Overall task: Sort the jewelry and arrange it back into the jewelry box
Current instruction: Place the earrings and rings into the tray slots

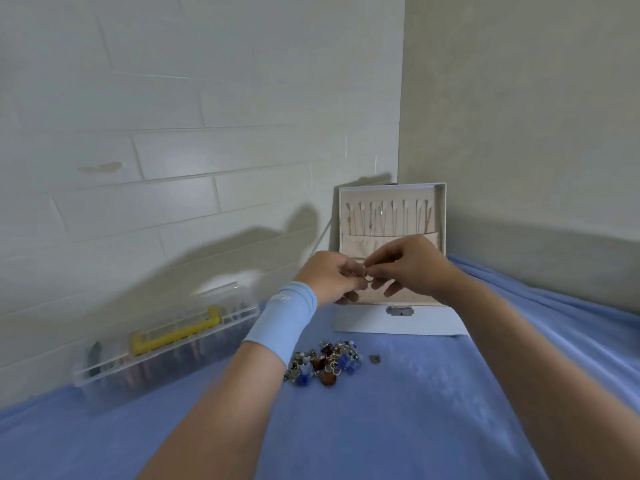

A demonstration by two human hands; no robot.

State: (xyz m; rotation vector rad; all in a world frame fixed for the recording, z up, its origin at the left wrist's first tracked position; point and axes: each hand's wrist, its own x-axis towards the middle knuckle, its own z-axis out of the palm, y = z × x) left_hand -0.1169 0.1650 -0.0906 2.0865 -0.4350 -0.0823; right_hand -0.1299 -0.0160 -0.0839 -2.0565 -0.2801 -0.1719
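Observation:
A white jewelry box [391,322] stands open against the corner, its raised lid [391,209] hung with several thin necklaces. My left hand [329,275] and my right hand [408,268] meet just above the box's tray, and both pinch one small thin piece of jewelry [367,274] between their fingertips. The piece is too small and blurred to name. A heap of mixed jewelry [325,362], with blue, amber and metal bits, lies on the blue cloth in front of the box. One small piece [374,358] lies apart at the heap's right.
A clear plastic storage case [166,348] with a yellow handle sits at the left against the tiled wall. A blue cloth [398,420] covers the surface. Walls close off the back and right side. A light blue band wraps my left wrist.

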